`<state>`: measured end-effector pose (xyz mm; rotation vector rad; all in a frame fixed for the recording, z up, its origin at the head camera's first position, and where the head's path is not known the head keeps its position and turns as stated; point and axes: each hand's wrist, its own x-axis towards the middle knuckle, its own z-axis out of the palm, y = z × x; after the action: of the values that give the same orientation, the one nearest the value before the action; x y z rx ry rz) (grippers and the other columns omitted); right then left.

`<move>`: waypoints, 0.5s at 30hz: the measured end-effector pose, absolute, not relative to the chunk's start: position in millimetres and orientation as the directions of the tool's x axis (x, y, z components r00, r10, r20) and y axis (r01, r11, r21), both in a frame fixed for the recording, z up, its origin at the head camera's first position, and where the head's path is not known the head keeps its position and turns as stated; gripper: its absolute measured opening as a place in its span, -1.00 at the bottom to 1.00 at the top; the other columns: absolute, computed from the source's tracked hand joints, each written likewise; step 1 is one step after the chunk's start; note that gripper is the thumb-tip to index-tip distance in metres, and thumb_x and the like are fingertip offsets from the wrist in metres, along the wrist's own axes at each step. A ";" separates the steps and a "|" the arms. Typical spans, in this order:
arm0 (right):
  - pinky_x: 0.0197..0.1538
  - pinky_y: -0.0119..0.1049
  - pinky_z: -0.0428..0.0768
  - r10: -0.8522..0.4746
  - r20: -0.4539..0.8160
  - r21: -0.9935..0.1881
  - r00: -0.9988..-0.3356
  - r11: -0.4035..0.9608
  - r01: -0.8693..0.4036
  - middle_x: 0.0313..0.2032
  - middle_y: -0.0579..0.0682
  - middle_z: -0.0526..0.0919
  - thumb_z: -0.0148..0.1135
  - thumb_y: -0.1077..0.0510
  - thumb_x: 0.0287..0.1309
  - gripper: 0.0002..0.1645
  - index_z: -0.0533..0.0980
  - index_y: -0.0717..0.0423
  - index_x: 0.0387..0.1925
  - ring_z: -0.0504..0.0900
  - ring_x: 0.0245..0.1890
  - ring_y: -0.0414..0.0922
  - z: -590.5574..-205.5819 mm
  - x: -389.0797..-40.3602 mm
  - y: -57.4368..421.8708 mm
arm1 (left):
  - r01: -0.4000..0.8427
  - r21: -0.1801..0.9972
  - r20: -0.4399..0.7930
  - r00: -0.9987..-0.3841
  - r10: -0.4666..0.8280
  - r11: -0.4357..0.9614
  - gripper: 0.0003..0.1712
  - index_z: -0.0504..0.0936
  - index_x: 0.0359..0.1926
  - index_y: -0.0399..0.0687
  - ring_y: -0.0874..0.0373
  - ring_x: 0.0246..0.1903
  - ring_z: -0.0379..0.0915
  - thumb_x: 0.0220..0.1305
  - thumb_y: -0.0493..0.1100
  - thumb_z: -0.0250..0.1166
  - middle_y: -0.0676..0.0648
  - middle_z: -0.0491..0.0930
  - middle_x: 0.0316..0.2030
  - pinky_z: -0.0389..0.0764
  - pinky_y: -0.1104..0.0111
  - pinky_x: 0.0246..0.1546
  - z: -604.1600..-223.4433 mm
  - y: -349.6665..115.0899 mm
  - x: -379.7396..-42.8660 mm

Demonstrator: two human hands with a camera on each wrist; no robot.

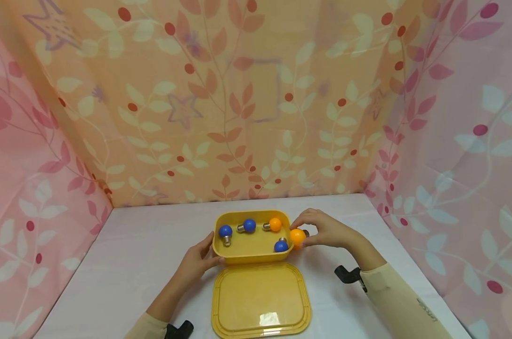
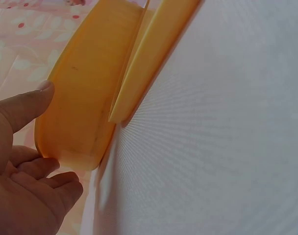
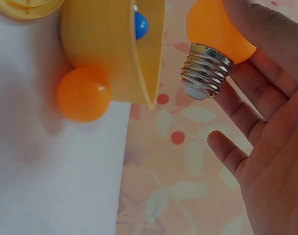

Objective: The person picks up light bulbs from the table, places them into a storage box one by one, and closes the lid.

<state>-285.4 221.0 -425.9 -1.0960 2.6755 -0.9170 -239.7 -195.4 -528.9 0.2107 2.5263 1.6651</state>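
A yellow plastic box [image 1: 251,258] stands on the table with three blue bulbs, one of them this bulb [image 1: 249,225], and an orange bulb [image 1: 275,224] lying inside. My left hand [image 1: 199,256] holds the box by its near left corner, thumb on the near wall and fingers at the left end. At the box's right end, my right hand [image 1: 327,230] pinches another orange bulb [image 3: 215,32] by its globe, its silver screw base bare. Under it, an orange globe [image 3: 84,95] rests on the table against the outside of the box.
A yellow lid [image 1: 261,296] lies flat on the white table [image 1: 154,235], just in front of the box. Patterned cloth hangs behind the table [image 1: 222,117] and along both sides. Black wrist mounts are strapped over the sleeves.
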 end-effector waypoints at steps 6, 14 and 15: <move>0.30 0.01 0.51 -0.694 0.088 -0.559 -0.714 0.559 -0.613 0.04 -0.30 0.62 0.61 -0.01 0.04 -0.50 0.68 -0.20 0.06 0.50 0.14 -0.17 -407.1 -301.6 199.5 | 0.046 0.922 -0.022 -0.985 0.171 0.385 0.14 0.10 0.61 0.00 -0.07 0.54 0.07 0.17 0.06 0.55 -0.07 0.12 0.57 0.23 0.08 0.48 -528.5 -195.8 -240.1; 0.28 -0.05 0.53 -0.740 0.047 -0.535 -0.671 0.548 -0.642 0.02 -0.31 0.63 0.61 -0.14 0.01 -0.48 0.68 -0.25 0.05 0.53 0.15 -0.02 -390.9 -314.7 166.6 | 0.052 0.923 -0.017 -0.984 0.177 0.382 0.15 0.11 0.61 -0.01 -0.08 0.55 0.06 0.15 0.08 0.56 -0.08 0.12 0.58 0.25 0.06 0.49 -526.6 -196.1 -239.3; 0.27 -0.04 0.53 -0.743 0.038 -0.536 -0.668 0.549 -0.641 0.02 -0.31 0.63 0.60 -0.15 0.02 -0.50 0.68 -0.28 0.04 0.54 0.14 -0.02 -390.3 -315.8 163.0 | 0.052 0.922 -0.018 -0.984 0.177 0.385 0.15 0.11 0.61 -0.01 -0.08 0.55 0.07 0.15 0.08 0.56 -0.08 0.12 0.58 0.24 0.06 0.48 -527.4 -196.1 -239.3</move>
<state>-315.8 163.0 -390.3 -1.1716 2.5905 -0.7768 -239.3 -196.1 -527.4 0.2095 2.5181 1.6695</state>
